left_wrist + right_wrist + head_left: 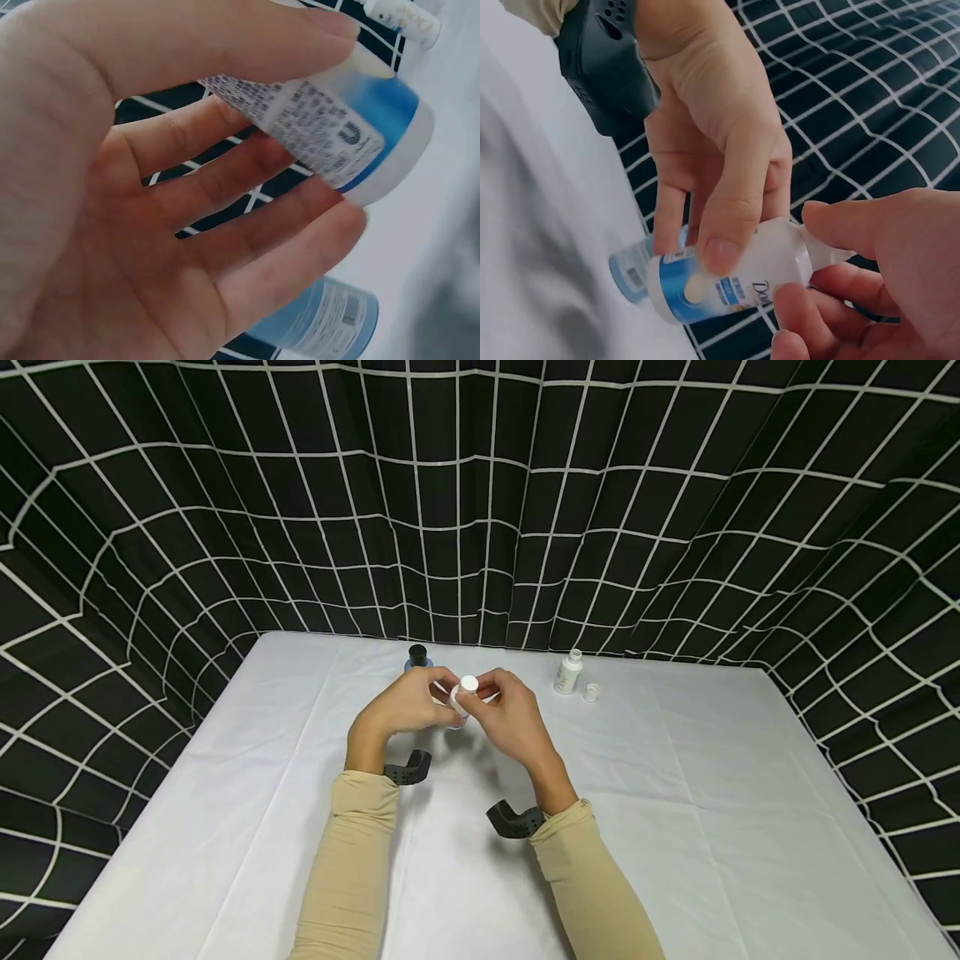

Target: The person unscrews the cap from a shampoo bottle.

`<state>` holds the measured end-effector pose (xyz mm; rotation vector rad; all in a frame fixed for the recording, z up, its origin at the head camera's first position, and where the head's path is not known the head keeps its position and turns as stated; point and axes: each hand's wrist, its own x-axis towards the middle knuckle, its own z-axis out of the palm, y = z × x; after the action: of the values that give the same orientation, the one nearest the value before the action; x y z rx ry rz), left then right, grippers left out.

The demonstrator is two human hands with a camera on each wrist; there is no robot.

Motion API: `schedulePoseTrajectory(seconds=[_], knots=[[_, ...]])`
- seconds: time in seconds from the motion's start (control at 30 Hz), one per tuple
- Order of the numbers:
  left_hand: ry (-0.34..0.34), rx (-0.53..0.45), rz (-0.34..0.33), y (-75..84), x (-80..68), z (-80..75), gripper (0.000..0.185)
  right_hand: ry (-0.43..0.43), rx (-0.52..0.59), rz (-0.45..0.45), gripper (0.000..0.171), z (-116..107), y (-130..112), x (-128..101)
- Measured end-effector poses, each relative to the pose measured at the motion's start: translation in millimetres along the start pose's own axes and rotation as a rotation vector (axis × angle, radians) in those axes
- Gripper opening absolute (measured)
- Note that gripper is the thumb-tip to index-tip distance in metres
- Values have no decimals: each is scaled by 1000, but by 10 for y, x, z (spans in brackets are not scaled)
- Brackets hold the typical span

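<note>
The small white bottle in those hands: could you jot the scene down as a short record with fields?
held thing: small white bottle with a blue label
left hand: grips the bottle's body
right hand: fingers pinch its white cap
behind hands: black-capped blue bottle
far right: open white bottle, loose cap beside it
surface: white tablecloth

Small bottle [735, 281]: smooth white plastic, glossy blue-and-white printed label, white plastic cap [469, 683]. Tablecloth [675, 793]: matt white cloth, creased. Backdrop curtain [225, 485]: black fabric with a white grid.
</note>
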<state>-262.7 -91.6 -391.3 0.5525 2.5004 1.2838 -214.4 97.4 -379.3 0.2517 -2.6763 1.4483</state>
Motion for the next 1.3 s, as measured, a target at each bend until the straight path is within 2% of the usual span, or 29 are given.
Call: schedulePoseTrajectory(seconds=[0.2,0.53,0.67,0.8,0.97,1.13,1.3], knots=[[41,-23,52,4,-2,94,41,24,31,29,29,-70,61,-28],[107,-9,137,117,60,176,43,169,94,67,32,-123,102,15],[149,34,154,151,103,217,44,179,105,79,32,-179,89,9],[187,53,150,172,123,257,43,149,85,71,33,-244,76,0],[170,24,170,210,151,312,40,123,16,61,36,-388,21,-51],[135,22,154,246,155,356,40,159,-9,40,36,-453,4,-77],[136,51,132,264,163,381,39,189,-30,28,37,-443,48,-58]])
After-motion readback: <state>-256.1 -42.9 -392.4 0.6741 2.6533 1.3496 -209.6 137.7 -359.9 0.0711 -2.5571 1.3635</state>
